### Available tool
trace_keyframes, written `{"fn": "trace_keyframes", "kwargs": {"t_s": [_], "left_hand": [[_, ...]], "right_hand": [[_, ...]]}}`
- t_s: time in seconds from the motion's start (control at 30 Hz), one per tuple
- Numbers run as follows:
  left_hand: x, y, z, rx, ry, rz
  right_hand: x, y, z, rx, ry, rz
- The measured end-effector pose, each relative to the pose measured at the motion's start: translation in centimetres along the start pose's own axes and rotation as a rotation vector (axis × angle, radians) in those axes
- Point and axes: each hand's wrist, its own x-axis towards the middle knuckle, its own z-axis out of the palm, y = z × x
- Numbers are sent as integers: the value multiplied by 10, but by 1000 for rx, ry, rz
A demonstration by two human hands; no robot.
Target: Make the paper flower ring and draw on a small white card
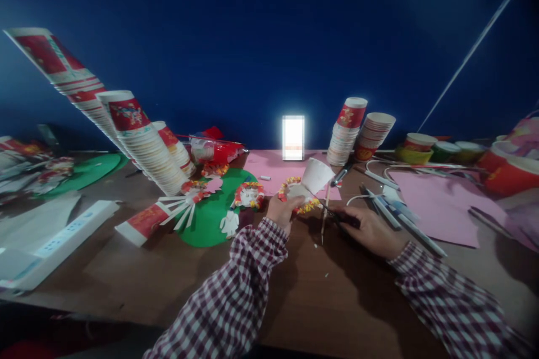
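Toward the counter's (303,297) back edge, the left hand (281,212) pinches a white paper cup (317,176); the right hand (373,231) grips dark-handled scissors (348,217) beside it. Clean cutting likely wants short snips, pinching fingers well clear.

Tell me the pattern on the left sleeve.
The left sleeve is checked in dark maroon and white, seen best in the head view.
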Motion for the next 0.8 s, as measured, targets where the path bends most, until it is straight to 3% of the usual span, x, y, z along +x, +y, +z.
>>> {"fn": "trace_keyframes", "kwargs": {"t_s": [0.3,0.8], "left_hand": [[6,-5,-4,43,-28,32],[6,-2,-7,62,-100,-26]], "right_hand": [[-1,6,-2,-5,-30,16],[-2,5,-2,2,-19,-2]]}}
